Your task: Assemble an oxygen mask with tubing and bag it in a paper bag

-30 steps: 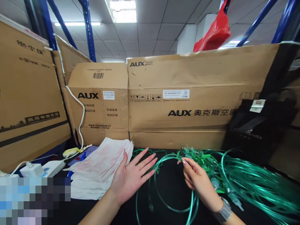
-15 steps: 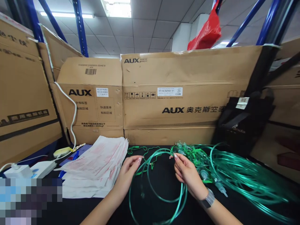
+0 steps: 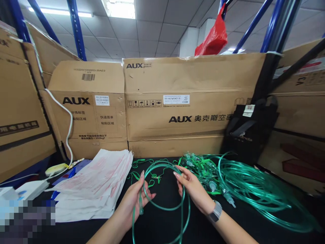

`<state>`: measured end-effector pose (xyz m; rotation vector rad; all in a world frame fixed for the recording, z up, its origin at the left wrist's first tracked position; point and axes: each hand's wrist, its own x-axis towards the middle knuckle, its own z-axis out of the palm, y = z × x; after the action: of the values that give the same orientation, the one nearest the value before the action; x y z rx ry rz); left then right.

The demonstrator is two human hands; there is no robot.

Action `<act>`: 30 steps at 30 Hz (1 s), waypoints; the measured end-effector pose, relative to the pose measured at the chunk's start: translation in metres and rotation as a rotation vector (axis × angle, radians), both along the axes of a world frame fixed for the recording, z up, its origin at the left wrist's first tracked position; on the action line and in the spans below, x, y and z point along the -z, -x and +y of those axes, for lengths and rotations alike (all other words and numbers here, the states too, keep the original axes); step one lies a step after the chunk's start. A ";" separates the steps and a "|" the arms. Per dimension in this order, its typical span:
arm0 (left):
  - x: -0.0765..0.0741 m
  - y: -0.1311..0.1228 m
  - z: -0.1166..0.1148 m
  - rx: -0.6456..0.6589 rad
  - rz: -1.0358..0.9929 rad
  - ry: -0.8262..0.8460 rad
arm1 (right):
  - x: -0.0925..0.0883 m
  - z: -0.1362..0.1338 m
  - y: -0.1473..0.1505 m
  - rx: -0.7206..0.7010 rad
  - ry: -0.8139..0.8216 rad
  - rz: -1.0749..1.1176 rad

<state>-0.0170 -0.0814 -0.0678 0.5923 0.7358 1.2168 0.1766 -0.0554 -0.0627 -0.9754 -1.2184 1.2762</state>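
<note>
Between my hands is a loosely looped coil of clear green tubing (image 3: pixel 166 209), with its lower loops hanging past the bottom edge. My left hand (image 3: pixel 134 200) grips the coil's left side, thumb in front and fingers behind. A tube end with a small fitting (image 3: pixel 141 210) dangles beside that palm. On the coil's upper right, my right hand (image 3: pixel 194 189) pinches the strands between thumb and fingers. Just right of it lies a heap of clear green masks with green straps (image 3: pixel 200 169), partly tangled. A larger pile of green tubing (image 3: pixel 254 189) spreads further right.
A stack of thin white sheets with red print (image 3: pixel 93 189) lies on the left. Large cardboard boxes (image 3: pixel 175 78) wall off the back. A black bag (image 3: pixel 250 135) stands at the right rear. A white cable (image 3: pixel 69 125) runs down to a power strip (image 3: pixel 31 189). Green straps (image 3: pixel 142 162) lie behind the coil.
My left hand has closed around the coil's left side, and my right hand has shifted down its right side. The whole view has swung slightly to the right.
</note>
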 end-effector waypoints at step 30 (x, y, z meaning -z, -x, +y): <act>0.017 -0.004 0.000 -0.002 0.068 -0.133 | -0.084 -0.034 -0.106 0.554 -0.393 0.239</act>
<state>-0.0126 -0.0810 -0.0846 0.7458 0.7162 1.2586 0.2827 -0.0897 0.0213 -0.7689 -0.8809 0.6611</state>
